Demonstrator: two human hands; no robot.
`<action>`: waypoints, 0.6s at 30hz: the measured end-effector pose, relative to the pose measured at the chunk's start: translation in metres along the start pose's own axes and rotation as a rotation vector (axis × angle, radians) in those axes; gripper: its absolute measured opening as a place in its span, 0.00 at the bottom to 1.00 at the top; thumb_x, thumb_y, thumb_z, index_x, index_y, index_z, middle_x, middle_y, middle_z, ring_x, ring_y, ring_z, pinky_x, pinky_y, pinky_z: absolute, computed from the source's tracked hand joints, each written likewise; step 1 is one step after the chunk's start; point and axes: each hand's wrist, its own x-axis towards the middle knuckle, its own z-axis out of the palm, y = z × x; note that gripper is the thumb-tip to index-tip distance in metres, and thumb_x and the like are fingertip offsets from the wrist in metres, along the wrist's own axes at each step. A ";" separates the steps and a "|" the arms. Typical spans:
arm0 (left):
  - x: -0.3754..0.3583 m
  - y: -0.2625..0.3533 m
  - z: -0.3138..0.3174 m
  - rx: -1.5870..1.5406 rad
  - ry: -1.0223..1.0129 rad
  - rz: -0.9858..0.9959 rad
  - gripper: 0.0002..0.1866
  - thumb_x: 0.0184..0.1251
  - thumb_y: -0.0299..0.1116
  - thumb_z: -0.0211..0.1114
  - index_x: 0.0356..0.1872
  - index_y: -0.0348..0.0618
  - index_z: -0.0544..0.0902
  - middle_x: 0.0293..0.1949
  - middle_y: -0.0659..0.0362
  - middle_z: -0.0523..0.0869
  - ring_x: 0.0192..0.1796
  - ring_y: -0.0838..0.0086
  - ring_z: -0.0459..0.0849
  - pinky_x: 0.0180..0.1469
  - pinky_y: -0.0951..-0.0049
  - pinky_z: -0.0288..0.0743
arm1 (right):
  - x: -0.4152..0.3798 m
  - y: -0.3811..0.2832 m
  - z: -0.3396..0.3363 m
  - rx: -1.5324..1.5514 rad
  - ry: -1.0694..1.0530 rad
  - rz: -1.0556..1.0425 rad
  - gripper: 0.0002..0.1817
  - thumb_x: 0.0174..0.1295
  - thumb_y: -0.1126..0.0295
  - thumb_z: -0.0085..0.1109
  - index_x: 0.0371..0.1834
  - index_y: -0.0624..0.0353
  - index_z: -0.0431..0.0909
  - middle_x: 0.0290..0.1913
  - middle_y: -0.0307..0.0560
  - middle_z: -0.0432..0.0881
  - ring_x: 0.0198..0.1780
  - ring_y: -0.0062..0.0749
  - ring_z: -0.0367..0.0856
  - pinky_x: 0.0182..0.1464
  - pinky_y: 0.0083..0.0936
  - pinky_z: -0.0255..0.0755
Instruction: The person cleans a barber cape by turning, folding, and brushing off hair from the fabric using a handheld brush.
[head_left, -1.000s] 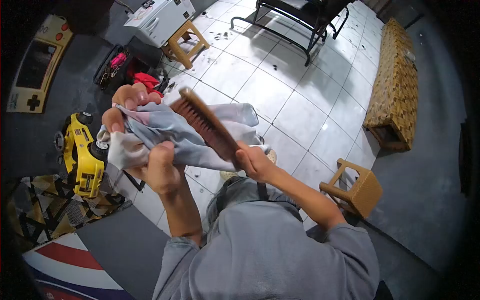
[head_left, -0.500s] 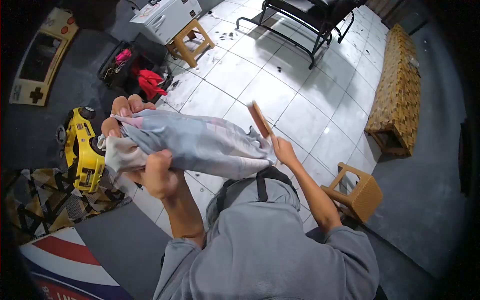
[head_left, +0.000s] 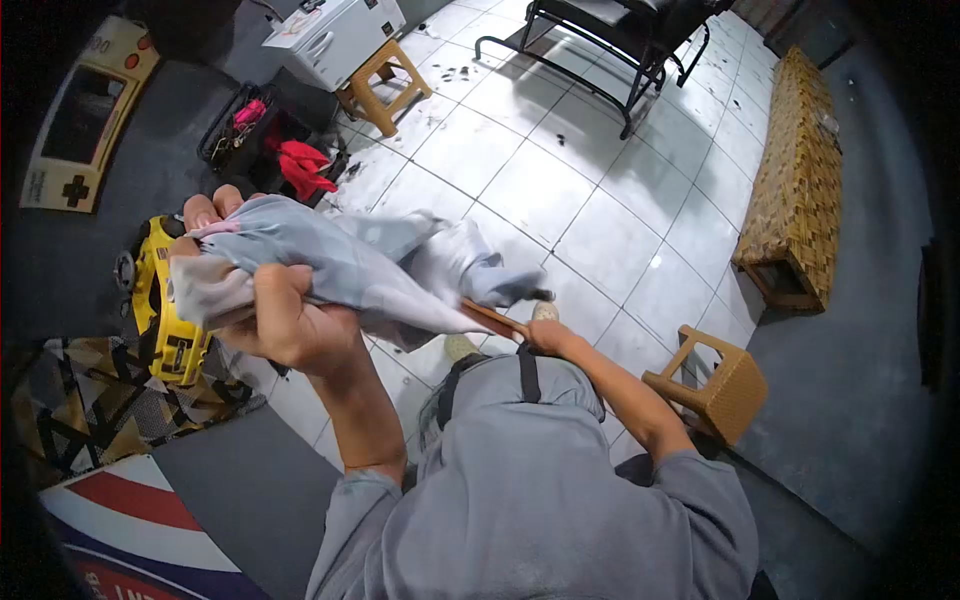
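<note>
Brownish wooden brush [head_left: 490,318], smooth.

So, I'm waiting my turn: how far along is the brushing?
Looks done: the cloth is bunched up in the left hand. In hand: the right hand holds the brush at the cloth's edge. Left, probably: setting both down, as each is gripped; remaining brushing can't be judged.

Yellow toy car [head_left: 172,305] sat on patterned mat [head_left: 85,405]; tan stool [head_left: 718,388] near woven bench [head_left: 795,185].

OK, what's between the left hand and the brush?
Pale cloth, bunched in the left hand and reaching toward the brush; the head view shows it.
</note>
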 end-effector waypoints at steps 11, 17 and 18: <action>-0.006 -0.012 -0.009 0.010 -0.180 -0.086 0.26 0.33 0.17 0.52 0.41 0.46 0.62 0.41 0.56 0.62 0.46 0.70 0.63 0.59 0.70 0.51 | -0.039 -0.042 -0.148 1.140 0.331 0.090 0.28 0.68 0.46 0.33 0.33 0.62 0.71 0.17 0.40 0.68 0.19 0.27 0.66 0.22 0.23 0.61; 0.001 -0.023 -0.009 0.088 -0.429 0.114 0.25 0.40 0.24 0.61 0.41 0.47 0.60 0.40 0.56 0.64 0.45 0.72 0.64 0.58 0.67 0.54 | -0.069 -0.140 -0.197 1.230 0.386 -0.463 0.21 0.70 0.51 0.35 0.31 0.57 0.68 0.21 0.34 0.65 0.21 0.16 0.62 0.21 0.15 0.55; 0.006 -0.029 -0.012 -0.018 -0.471 0.181 0.24 0.43 0.29 0.67 0.42 0.47 0.64 0.40 0.56 0.66 0.46 0.70 0.65 0.58 0.67 0.55 | -0.052 -0.132 -0.179 1.246 0.295 -0.433 0.20 0.69 0.53 0.36 0.32 0.58 0.69 0.22 0.40 0.67 0.23 0.21 0.65 0.23 0.19 0.60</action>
